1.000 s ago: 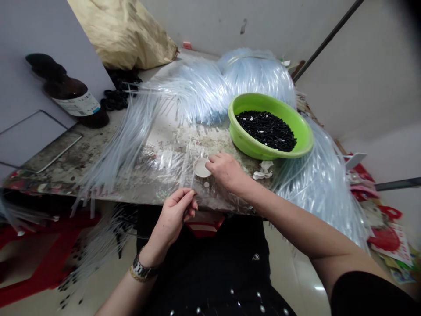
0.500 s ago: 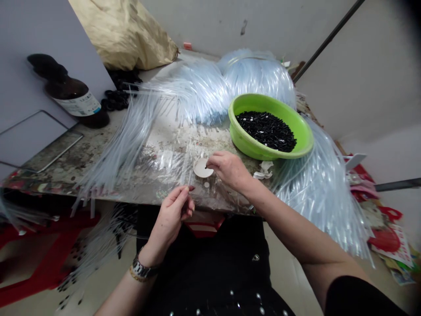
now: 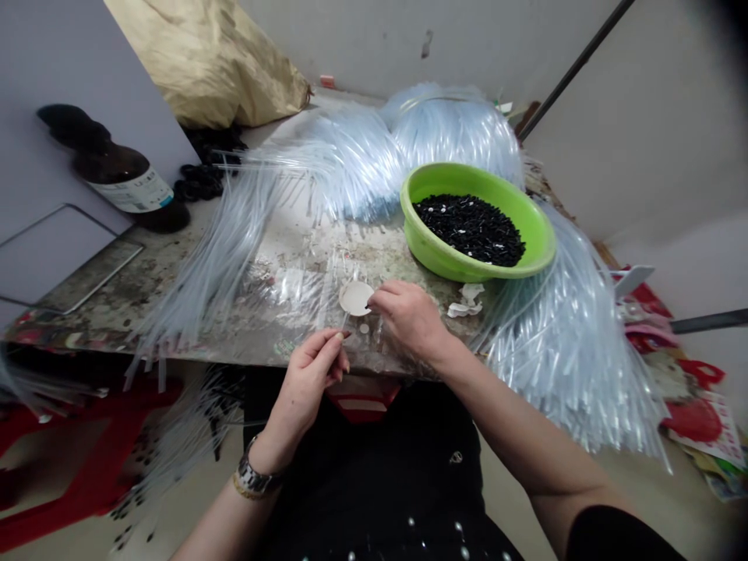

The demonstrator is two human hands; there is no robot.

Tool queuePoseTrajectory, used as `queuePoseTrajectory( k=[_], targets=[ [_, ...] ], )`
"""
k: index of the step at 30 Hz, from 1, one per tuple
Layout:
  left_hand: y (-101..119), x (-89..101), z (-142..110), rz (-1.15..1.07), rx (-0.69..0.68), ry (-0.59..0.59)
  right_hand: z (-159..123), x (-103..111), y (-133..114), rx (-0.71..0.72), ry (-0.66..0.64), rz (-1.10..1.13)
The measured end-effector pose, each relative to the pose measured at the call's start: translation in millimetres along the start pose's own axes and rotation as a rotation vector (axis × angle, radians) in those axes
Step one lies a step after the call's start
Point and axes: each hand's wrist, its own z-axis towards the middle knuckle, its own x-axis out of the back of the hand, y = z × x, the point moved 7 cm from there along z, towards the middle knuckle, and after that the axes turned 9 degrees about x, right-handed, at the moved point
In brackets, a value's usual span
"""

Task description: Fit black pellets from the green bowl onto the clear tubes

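Note:
My left hand (image 3: 312,366) is closed in a pinch near the table's front edge. A thin clear plastic tube (image 3: 248,423) trails behind it, and a small dark tip shows at the fingertips. My right hand (image 3: 409,315) pinches a small black piece (image 3: 368,306) beside the rim of a small white dish (image 3: 355,299). The hands are apart, the right one a little higher. Behind the right hand stands a green basin (image 3: 447,265), holding a heap of small black pieces (image 3: 467,228) with a few white bits among them.
Bundles of clear tubes (image 3: 356,167) lie at the back, and more tubes (image 3: 573,358) hang over the right edge. At left are a brown bottle (image 3: 125,179) and a wire frame (image 3: 108,273). Crumpled tissue (image 3: 466,301) lies below the basin; a red stool (image 3: 75,483) stands below left.
My right hand has shifted slightly down, from over the dish to its right rim, still pinching the black piece. The left hand keeps its pinch. The whole view has shifted slightly.

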Motion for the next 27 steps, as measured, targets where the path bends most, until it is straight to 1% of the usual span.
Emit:
queuePoseTrajectory(
  k=[4,6,9,13,18,27],
  targets=[
    [2,-4.0,-2,0.088,-0.012,0.004,-6,21,-1,-0.025,0.188,0.314],
    [5,-6.9,-3,0.127,-0.032,-0.003,-10,28,-3,-0.013,0.242,0.446],
    [10,-10.9,-6,0.184,-0.05,-0.011,-16,32,-6,-0.003,0.28,0.545],
    [13,-12.5,-7,0.251,-0.079,0.0,-21,36,-7,-0.006,0.281,0.578],
    [13,-11.9,-7,0.262,-0.117,0.002,-25,40,-10,0.008,0.266,0.575],
    [15,-14.1,-11,0.283,-0.117,0.001,-27,39,-14,0.018,0.246,0.565]
  ],
)
